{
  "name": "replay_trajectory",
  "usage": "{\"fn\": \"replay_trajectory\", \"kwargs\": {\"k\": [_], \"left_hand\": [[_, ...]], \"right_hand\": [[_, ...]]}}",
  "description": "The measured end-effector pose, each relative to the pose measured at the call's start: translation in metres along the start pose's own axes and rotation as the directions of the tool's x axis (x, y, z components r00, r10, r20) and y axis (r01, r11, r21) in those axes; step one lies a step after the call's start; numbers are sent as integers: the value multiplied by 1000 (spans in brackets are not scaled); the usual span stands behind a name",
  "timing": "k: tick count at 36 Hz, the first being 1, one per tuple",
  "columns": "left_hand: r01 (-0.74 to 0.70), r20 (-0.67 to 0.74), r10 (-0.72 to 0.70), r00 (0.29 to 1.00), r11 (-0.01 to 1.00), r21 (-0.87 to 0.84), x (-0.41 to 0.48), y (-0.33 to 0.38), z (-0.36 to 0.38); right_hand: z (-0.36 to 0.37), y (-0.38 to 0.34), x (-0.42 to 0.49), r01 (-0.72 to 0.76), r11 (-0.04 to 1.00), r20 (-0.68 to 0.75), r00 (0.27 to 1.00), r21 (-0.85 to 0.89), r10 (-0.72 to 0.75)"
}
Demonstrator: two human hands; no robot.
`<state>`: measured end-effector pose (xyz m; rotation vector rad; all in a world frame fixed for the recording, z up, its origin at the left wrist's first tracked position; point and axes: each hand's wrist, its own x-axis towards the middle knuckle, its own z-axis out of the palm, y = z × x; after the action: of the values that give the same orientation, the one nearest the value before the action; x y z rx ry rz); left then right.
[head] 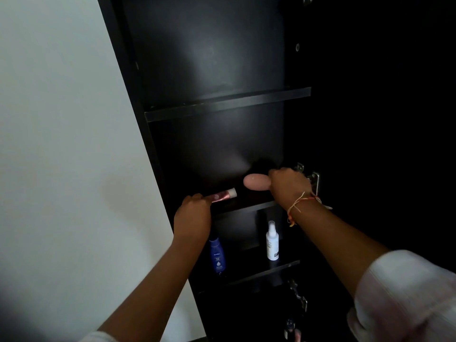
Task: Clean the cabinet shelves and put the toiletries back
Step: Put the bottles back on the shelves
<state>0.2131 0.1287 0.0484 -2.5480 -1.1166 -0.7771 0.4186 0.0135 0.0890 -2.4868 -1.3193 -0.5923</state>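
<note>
Left hand (pixel 195 213) gripping a pink tube (pixel 223 195) and right hand (pixel 288 186) clutching a pale pink rounded item (pixel 256 182) are seemingly placing both on the shelf (pixel 246 209) just under them, while below, a blue lotion bottle (pixel 217 257) and white spray bottle (pixel 272 243) are already standing, so restocking looks partway.

A: Shelves?
B: Three: top shelf (pixel 227 104), middle shelf (pixel 246 208), bottom shelf (pixel 266 272).
A: Bottles?
B: Two: blue bottle (pixel 217 255), white spray bottle (pixel 272 243).
A: Anything else?
B: One pink tube (pixel 223 195), one pale pink rounded piece (pixel 256 182).
</note>
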Motion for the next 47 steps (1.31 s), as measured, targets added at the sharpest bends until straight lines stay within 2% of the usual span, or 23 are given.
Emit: {"fn": "replay_trajectory", "kwargs": {"k": [5,10,15,18,21,23,26,29,34,38,42,45,47], "left_hand": [[12,18,-11,1000,999,-52,4,-5,6],[43,19,-41,999,995,-91,7,-6,10],[8,-96,-26,995,985,-175,3,2,7],[-82,-183,39,982,968,-236,-5,11,4],[-192,-237,116,965,924,-330,-13,22,1],[-237,-221,155,963,879,-414,-22,30,3],[-244,-158,187,969,802,-545,-40,42,11],[-190,-79,184,980,726,-661,-59,50,26],[-39,116,191,975,658,-752,-99,58,67],[156,339,167,926,648,-745,-136,64,111],[284,515,159,842,681,-675,-167,72,146],[383,663,192,723,688,-617,-187,79,173],[450,735,209,645,674,-586,-197,83,191]], "right_hand": [[9,2,8,19,1000,25,1000,-1,-19],[20,3,11,11,1000,-37,999,18,-10],[26,1,7,-10,994,-136,990,105,24],[23,0,-1,4,986,-199,980,167,30],[19,-3,-14,16,961,-266,962,275,60],[20,-6,-26,24,933,-294,952,359,88],[27,-9,-48,26,901,-309,943,432,121],[40,-12,-76,8,857,-291,942,515,167],[82,-11,-132,-124,782,-115,963,611,243],[130,0,-183,-334,775,140,941,536,309],[167,9,-234,-542,744,434,821,390,370],[189,12,-272,-605,767,596,703,216,387],[195,11,-291,-634,761,646,640,139,415]]}}
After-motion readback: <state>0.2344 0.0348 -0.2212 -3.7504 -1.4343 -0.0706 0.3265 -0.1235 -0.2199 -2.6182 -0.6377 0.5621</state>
